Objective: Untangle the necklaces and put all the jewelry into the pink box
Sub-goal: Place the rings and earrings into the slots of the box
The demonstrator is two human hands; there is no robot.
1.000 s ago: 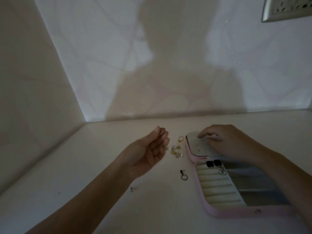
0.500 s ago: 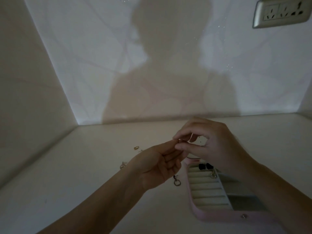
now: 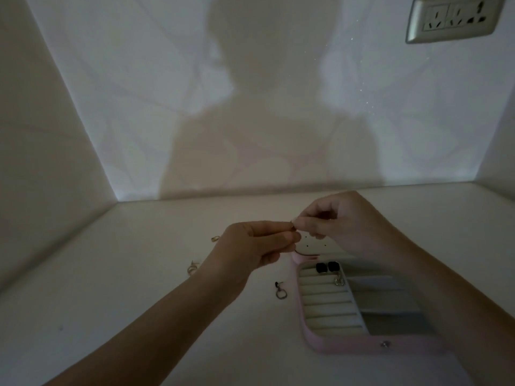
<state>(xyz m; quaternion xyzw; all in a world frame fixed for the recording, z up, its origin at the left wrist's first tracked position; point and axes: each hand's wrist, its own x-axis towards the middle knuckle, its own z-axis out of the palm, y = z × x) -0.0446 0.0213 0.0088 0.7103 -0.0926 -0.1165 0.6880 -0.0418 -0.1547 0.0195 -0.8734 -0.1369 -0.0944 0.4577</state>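
Your left hand [image 3: 250, 246] and right hand [image 3: 342, 221] both pinch one tiny dark piece [image 3: 292, 227], just over the far end of the pink box [image 3: 348, 348]; half a second back your left palm faced up.

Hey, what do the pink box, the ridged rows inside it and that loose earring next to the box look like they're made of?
Pink box: smooth matte shell, likely faux leather; a metal snap stud sits on its front rim. Ridged rows: pale, soft padded rolls, probably velvet or felt, though the dim light leaves it open. Loose earring: silvery metal hoop with a dark top, faintly glinting.
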